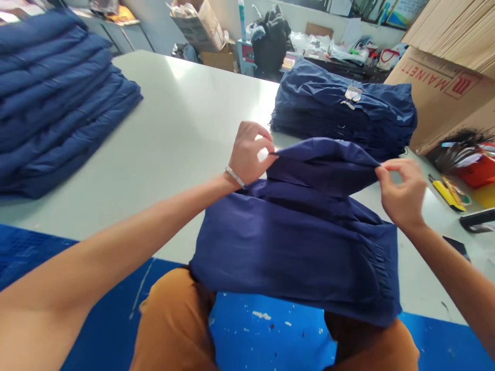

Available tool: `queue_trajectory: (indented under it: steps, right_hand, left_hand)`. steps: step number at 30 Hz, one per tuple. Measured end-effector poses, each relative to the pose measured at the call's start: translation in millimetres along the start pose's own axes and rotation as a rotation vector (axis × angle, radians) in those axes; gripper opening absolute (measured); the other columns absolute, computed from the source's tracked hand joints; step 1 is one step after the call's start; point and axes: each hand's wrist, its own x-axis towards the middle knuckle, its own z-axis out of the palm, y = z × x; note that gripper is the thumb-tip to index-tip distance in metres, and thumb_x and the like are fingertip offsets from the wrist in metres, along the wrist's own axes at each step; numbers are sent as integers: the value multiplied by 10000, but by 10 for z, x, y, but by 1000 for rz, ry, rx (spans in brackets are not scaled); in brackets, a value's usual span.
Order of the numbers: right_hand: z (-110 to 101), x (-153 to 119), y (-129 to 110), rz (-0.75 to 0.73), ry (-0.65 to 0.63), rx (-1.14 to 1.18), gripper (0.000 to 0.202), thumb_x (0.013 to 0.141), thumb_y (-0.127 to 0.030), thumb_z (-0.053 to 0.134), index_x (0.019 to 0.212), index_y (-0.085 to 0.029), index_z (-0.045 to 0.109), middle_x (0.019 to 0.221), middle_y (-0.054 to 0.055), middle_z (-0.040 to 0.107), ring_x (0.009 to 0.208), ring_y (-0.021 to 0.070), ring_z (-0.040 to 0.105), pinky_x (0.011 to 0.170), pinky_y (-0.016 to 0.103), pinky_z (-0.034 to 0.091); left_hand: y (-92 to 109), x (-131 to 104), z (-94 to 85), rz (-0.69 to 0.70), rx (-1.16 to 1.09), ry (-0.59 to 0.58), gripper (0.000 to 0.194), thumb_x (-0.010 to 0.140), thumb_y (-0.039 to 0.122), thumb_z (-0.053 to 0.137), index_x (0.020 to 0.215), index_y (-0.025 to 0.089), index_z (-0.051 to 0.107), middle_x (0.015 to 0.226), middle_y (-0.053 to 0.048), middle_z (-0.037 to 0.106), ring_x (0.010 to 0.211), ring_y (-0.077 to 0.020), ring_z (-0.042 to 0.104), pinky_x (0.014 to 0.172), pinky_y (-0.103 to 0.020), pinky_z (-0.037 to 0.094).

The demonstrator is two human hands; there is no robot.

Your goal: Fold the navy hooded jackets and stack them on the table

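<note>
A navy blue garment (294, 242) lies across the front edge of the table and hangs over my lap. Its upper flap is lifted and stretched between my two hands. My left hand (253, 152), with a white band at the wrist, pinches the flap's left corner between thumb and finger. At the flap's right corner, my right hand (402, 190) holds the cloth in a similar pinch. Gathered cloth shows along the garment's right side.
Folded navy garments are stacked at the left (58, 98) and behind the flap (344, 108). Cardboard boxes (444, 87) stand at the right, near a yellow cutter (446, 193) and a black object (477, 220) on the white table (154, 129).
</note>
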Motion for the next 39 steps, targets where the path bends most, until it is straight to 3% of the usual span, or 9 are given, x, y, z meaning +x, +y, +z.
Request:
queue_trajectory:
  steps: [3,7,11,17,21,24,28,33,39]
  right_hand:
    - [-443,-619,-75,-107,-84,-5,150,917,-354,600,832,-239,646,922,69,685,943,247,631,925,466,473]
    - [-678,-1464,-11,-207,-448,-96,159,926,-255,549,846,-249,687,999,68,704,995,250,639,1007,509,454]
    - [-683,-1829,31,-200,-634,-169,263,945,-202,458,938,-239,718,1142,82,698,1103,255,617,1105,559,377]
    - [-564,-1582,-207,-121,-558,-107,297,963,-246,443,1007,-237,736,1126,97,698,1097,265,618,1062,513,433]
    - [-328,-1544,-420,-103,-530,-106,386,988,-289,427,1306,-207,629,1369,122,600,1299,276,512,1111,490,396]
    - [-159,-1692,-463,-166,-715,-141,496,991,-346,445,1473,-232,468,1552,91,437,1433,295,371,1173,552,292]
    - [-110,-1831,-381,-121,-867,-123,418,973,-372,480,1356,-243,585,1455,84,555,1353,292,474,1148,574,311]
    - [-189,-1588,-444,-97,-681,-31,253,913,-272,534,1071,-207,721,1153,104,714,1092,257,634,1037,481,434]
    - [220,-1192,-687,-121,-611,-44,411,900,-212,509,1295,-190,620,1321,120,639,1250,281,546,1103,492,377]
  left_hand:
    - [238,-523,-257,135,-10,-214,166,917,320,536,844,237,659,1084,-38,653,1213,-258,522,1112,-505,380]
    - [300,-1313,-289,232,-28,-560,285,948,218,426,971,270,705,1189,-33,672,1260,-214,522,1143,-403,396]
    - [252,-1746,-209,249,4,-602,380,874,94,437,1081,252,714,1347,-51,613,1323,-238,478,1146,-434,401]
    - [400,-1645,-164,143,-30,-397,320,904,141,442,972,259,732,1259,-61,662,1273,-253,517,1093,-493,439]
    - [639,-1554,7,120,-46,-324,398,944,153,393,1232,230,658,1369,-71,613,1350,-231,466,1149,-465,389]
    - [738,-1653,159,180,-47,-484,464,968,234,421,1420,205,523,1507,-81,495,1439,-237,379,1197,-455,316]
    - [664,-1845,190,250,-89,-700,426,975,313,472,1386,247,564,1468,-66,543,1394,-235,450,1175,-435,345]
    - [544,-1766,10,117,-192,-473,331,983,237,422,1149,252,709,1311,-78,650,1282,-235,530,1096,-460,450]
    - [595,-1380,221,29,-200,-286,352,932,186,444,1185,254,679,1272,-74,651,1248,-245,519,1112,-508,432]
